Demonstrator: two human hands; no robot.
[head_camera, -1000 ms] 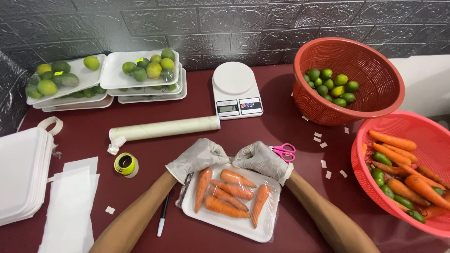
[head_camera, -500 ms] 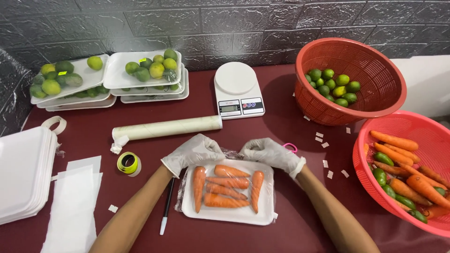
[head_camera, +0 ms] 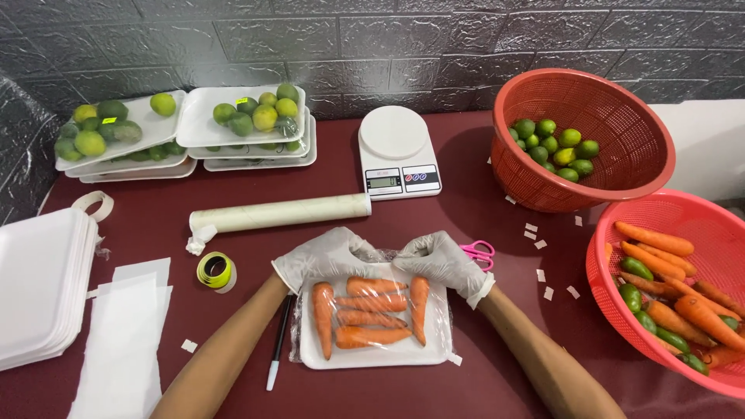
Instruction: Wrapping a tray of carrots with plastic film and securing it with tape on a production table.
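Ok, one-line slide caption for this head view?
Gloved left hand and right hand hold clear film over a white tray of carrots on a dark red table.

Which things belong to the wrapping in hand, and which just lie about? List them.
In hand: left hand, right hand, tray of carrots, cling film.
Lying about: kitchen scale, pink scissors, film roll, yellow tape roll, lime basket, pen.
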